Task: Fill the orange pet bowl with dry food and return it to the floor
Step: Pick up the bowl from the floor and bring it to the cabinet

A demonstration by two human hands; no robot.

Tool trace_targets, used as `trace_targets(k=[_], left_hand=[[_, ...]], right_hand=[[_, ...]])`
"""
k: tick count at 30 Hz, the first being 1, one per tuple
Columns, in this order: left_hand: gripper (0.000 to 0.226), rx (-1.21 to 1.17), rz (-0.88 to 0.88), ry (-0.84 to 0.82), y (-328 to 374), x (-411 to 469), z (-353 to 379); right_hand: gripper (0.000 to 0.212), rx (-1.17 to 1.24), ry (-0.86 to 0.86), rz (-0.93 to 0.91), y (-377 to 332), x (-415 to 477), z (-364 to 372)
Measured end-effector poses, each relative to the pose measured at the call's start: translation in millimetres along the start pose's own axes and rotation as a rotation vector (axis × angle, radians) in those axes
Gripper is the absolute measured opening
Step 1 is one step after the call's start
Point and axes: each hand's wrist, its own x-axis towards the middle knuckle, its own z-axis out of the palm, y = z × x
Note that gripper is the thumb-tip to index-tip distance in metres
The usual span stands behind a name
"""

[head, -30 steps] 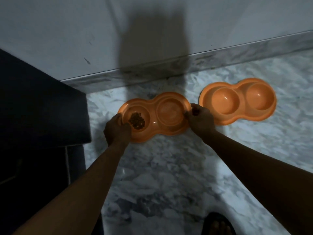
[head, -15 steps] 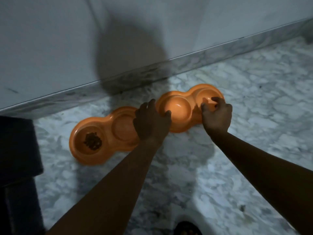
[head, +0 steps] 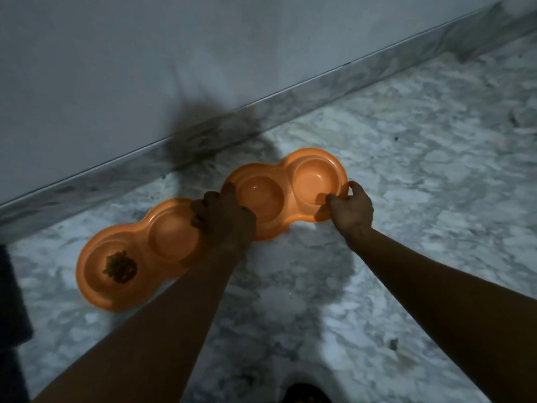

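Observation:
Two orange double pet bowls lie on the marble floor near the wall. The left bowl holds a small heap of brown dry food in its left well; its right well is bare. The right bowl has nothing in either well. My left hand grips the left end of the right bowl, fingers curled over its rim. My right hand pinches the right bowl's near right rim, thumb on the outer edge.
A grey wall with a marble skirting runs diagonally just behind the bowls. A dark piece of furniture stands at the left edge. My sandalled foot shows at the bottom. Marble floor stretches to the right.
Both hands left the bowl with food, which stays on the floor, and moved right onto the second bowl. They now hold it by both ends; the view has panned right.

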Motion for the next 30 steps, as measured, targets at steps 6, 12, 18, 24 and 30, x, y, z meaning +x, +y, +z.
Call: trace_targets(k=[6, 12, 18, 24, 30], left_hand=[[0.063, -0.302, 0.162, 0.058, -14.5, -65.9, -82.2], [0.059, -0.465, 0.126, 0.187, 0.1, -169.6, -243.2], [0.047, -0.505, 0.103, 0.255, 7.1, -275.3, -421.0], [0.050, -0.591, 0.196, 0.353, -19.1, -408.3, -618.8], [0.053, -0.572, 0.313, 0.456, -101.9, -523.3, -771.3]], right_hand=[[0.078, 0.071, -0.103, 0.030, -40.2, -70.8, -62.4], [0.042, 0.165, -0.190, 0.005, -142.7, -201.6, -161.7], [0.049, 0.288, -0.133, -0.059, -245.8, -374.5, -252.8], [0.053, 0.442, -0.073, -0.150, -322.8, -584.3, -329.1], [0.052, 0.590, -0.087, -0.222, -362.7, -767.0, -360.4]])
